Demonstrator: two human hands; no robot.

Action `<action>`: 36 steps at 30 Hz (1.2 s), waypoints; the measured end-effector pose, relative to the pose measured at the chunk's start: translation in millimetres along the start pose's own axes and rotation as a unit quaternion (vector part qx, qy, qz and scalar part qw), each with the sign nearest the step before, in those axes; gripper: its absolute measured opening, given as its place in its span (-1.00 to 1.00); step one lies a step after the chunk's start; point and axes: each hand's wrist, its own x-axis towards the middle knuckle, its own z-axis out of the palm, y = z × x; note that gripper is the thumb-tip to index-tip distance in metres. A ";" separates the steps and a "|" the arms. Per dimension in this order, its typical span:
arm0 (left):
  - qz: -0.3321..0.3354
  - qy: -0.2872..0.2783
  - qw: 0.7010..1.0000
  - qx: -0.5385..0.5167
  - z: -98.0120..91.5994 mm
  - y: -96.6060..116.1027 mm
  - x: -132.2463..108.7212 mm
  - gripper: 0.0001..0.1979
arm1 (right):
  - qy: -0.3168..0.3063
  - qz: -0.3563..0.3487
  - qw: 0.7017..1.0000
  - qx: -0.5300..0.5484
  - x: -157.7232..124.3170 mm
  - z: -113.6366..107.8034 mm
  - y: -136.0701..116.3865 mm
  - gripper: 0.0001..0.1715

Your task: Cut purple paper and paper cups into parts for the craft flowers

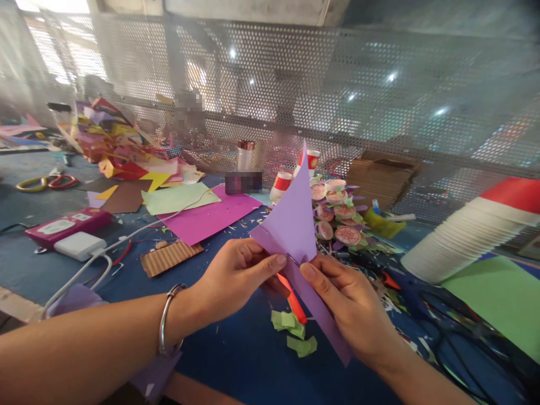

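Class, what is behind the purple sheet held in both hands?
Behind the purple sheet, a red-and-white paper cup shows partly past its tip; red-printed round pieces show to the right. The cup's covered part, and anything else hidden, cannot be seen.

Hands: two, comprising one left hand and one right hand. Purple sheet in grasp: one. Bracelet: one. Magenta sheet: one. Green sheets: two, comprising one pale green sheet and one bright green sheet. Corrugated strip: one. Pink device: one. White block: one. Lidded bottle: one. Cup stack: one; cups within too closely nested for counting. Small red-and-white cups: at least two. Round printed pieces: several, overlapping, exact count indeterminable.
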 end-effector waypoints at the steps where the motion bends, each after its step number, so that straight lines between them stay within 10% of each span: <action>1: 0.002 0.007 1.000 0.008 -0.1 -0.1 -0.5 -0.75 | 0.000 0.001 1.000 0.000 -0.5 0.0 -0.2 -0.51; 36: 0.056 -0.018 0.987 0.147 -2.0 2.6 -3.2 -0.69 | -0.010 -0.018 1.000 0.016 -5.2 0.5 -7.8 -0.54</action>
